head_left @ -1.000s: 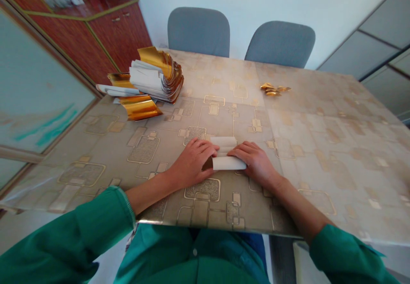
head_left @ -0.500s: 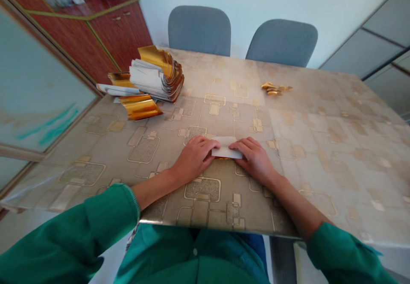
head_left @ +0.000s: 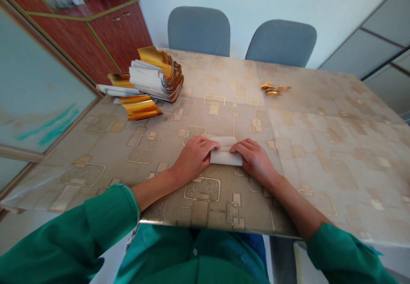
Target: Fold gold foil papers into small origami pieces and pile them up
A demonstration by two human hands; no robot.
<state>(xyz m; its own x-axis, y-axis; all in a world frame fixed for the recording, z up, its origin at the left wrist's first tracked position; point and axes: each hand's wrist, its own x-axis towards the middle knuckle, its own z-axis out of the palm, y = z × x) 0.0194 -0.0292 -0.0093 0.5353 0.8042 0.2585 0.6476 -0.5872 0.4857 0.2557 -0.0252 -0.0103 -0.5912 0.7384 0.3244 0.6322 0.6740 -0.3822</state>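
A small sheet of paper (head_left: pixel 226 156), white side up with a crease across it, lies at the near middle of the table. My left hand (head_left: pixel 197 152) grips its left end, thumb and fingers closed on the edge. On the opposite end, my right hand (head_left: pixel 253 156) holds the paper with its fingers bent over the top. Part of each end is hidden under the fingers. Farther off to the left stands a thick stack of gold-and-white paper sheets (head_left: pixel 147 79). A few small folded gold paper pieces (head_left: pixel 273 89) lie at the far right of the middle.
The table (head_left: pixel 205 209) wears a patterned, shiny cover, and its near edge runs close to my body. Two grey chairs (head_left: pixel 199 31) stand behind the far edge. A red-brown cabinet (head_left: pixel 118 30) is at the back left, beside a framed glass panel (head_left: pixel 38 87).
The near part of the paper has opened out toward me, so more white shows and the gold strip beneath is out of sight. Both hands have barely shifted.
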